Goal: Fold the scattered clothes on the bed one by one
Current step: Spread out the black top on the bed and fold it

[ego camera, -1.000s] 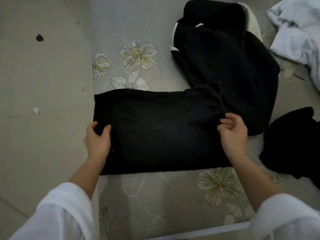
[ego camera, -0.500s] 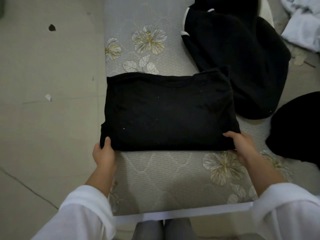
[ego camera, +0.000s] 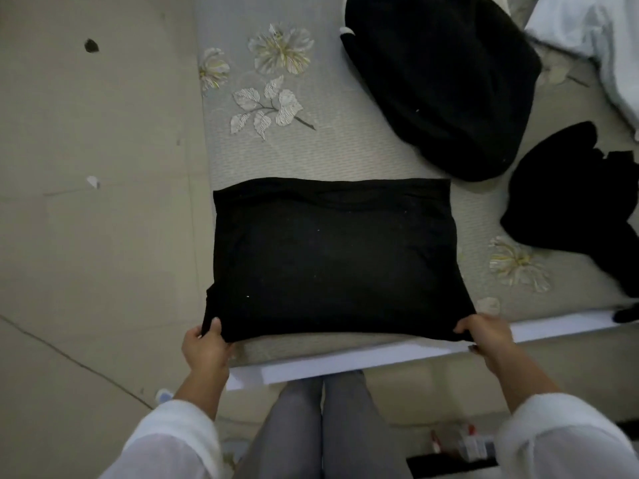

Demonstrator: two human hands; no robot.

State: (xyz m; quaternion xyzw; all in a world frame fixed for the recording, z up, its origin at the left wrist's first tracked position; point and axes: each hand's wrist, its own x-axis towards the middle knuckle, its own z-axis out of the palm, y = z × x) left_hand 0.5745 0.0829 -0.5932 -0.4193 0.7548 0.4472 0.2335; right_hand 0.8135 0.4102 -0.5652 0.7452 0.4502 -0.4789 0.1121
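Observation:
A black garment (ego camera: 332, 257), folded into a rectangle, lies flat at the near left corner of the bed (ego camera: 311, 153), whose grey mattress has a flower print. My left hand (ego camera: 205, 344) pinches the garment's near left corner. My right hand (ego camera: 485, 331) grips its near right corner at the bed's white edge. A larger black garment (ego camera: 446, 81) lies crumpled at the back. Another black piece (ego camera: 574, 205) sits at the right, partly cut off by the frame.
A pale white-blue cloth (ego camera: 594, 39) lies bunched at the far right corner. The beige tiled floor (ego camera: 96, 236) runs along the bed's left side with small bits of debris. My grey-clad legs (ego camera: 325, 426) stand against the bed's near white edge (ego camera: 380, 357).
Both hands slid from the garment's sides down to its near corners. The folded garment now lies closer to the bed's near edge and apart from the big black garment.

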